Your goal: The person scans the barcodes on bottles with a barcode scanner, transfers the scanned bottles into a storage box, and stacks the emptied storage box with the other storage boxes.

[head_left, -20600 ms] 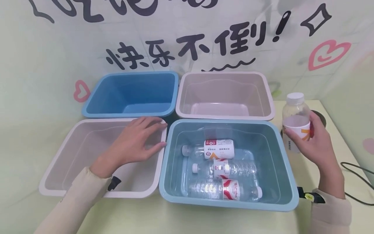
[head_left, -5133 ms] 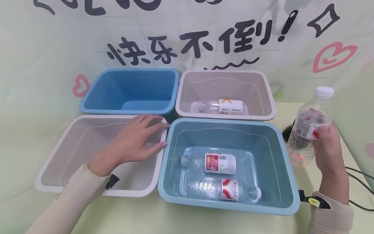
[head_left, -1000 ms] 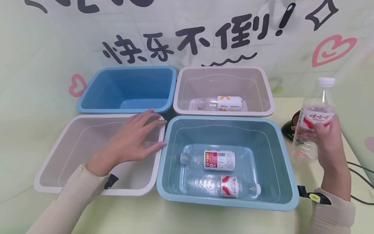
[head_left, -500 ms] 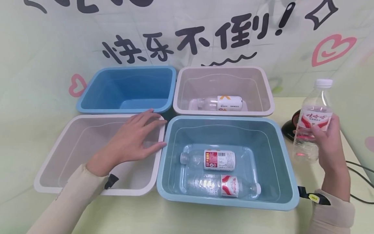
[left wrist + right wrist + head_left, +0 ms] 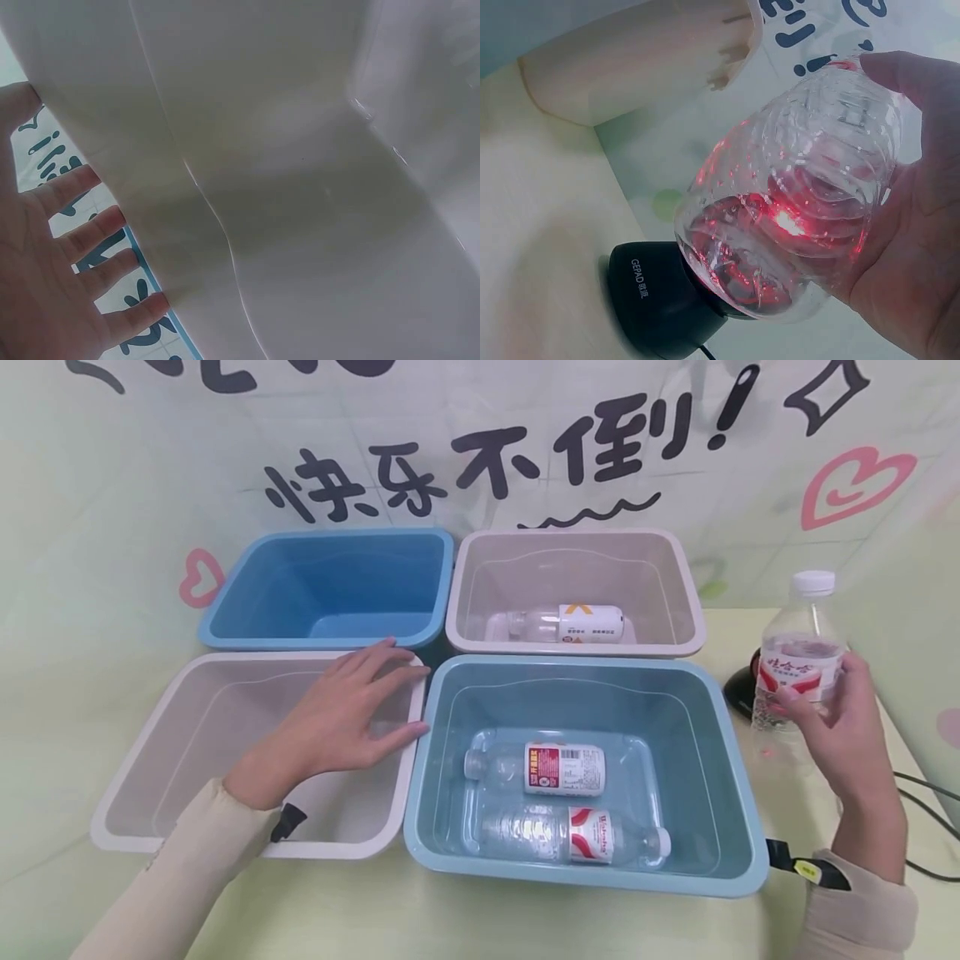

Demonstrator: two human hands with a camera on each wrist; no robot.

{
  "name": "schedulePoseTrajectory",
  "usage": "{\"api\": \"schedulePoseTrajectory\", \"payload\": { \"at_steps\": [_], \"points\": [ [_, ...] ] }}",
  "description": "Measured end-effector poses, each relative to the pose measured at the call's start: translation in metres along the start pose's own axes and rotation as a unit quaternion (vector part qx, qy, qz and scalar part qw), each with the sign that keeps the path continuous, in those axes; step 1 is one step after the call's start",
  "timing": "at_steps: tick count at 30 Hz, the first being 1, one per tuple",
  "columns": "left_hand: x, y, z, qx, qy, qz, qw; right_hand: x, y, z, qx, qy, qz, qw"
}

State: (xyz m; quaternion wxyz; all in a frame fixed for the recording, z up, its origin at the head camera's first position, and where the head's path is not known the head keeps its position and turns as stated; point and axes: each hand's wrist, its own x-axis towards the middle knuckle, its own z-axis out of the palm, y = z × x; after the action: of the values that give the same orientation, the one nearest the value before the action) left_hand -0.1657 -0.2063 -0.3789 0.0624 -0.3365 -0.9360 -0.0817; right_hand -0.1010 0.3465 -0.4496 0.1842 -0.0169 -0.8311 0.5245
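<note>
My right hand (image 5: 855,727) grips a clear plastic water bottle (image 5: 798,652) with a white cap and red-and-white label, held nearly upright right of the bins. In the right wrist view, the bottle's base is close by a black barcode scanner (image 5: 656,296), and red light glows through the plastic. My left hand (image 5: 330,718) rests with spread fingers on the rim of the front-left pinkish-grey bin (image 5: 217,718). Inside the front-right teal bin (image 5: 585,881) lie a white-labelled bottle (image 5: 564,768) and another water bottle (image 5: 588,837).
A blue bin (image 5: 326,643) stands at the back left. Beside it, a pinkish bin (image 5: 652,581) holds a bottle with a white-and-orange label (image 5: 590,622). A black cable (image 5: 933,814) runs over the table (image 5: 315,910) at the right. Behind is a printed backdrop (image 5: 480,410).
Earlier, a white-and-orange-labelled bottle went from my right hand into the back-right bin. A water bottle left the teal bin for that hand. It has since turned and shifted slightly left. My left hand stays put.
</note>
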Motion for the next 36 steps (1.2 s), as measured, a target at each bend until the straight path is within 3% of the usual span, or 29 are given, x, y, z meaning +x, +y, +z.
{"api": "schedulePoseTrajectory", "payload": {
  "at_steps": [7, 23, 29, 36],
  "points": [
    [-0.0001, 0.0, -0.0003, 0.002, -0.003, -0.005, 1.0, 0.0, -0.0026, 0.0002, -0.059, -0.011, 0.038, 0.9975],
    [-0.0002, 0.0001, -0.0005, 0.0, -0.008, -0.007, 0.9999, -0.001, -0.0006, 0.0, -0.154, -0.011, 0.066, 0.9858],
    [-0.0002, -0.0001, -0.0007, 0.001, -0.005, -0.007, 1.0, -0.0017, -0.0006, -0.0004, -0.132, 0.014, 0.04, 0.9904],
    [-0.0003, 0.0004, -0.0014, -0.004, -0.006, -0.01, 0.9999, -0.004, -0.0034, -0.0041, -0.139, 0.023, 0.09, 0.9859]
  ]
}}
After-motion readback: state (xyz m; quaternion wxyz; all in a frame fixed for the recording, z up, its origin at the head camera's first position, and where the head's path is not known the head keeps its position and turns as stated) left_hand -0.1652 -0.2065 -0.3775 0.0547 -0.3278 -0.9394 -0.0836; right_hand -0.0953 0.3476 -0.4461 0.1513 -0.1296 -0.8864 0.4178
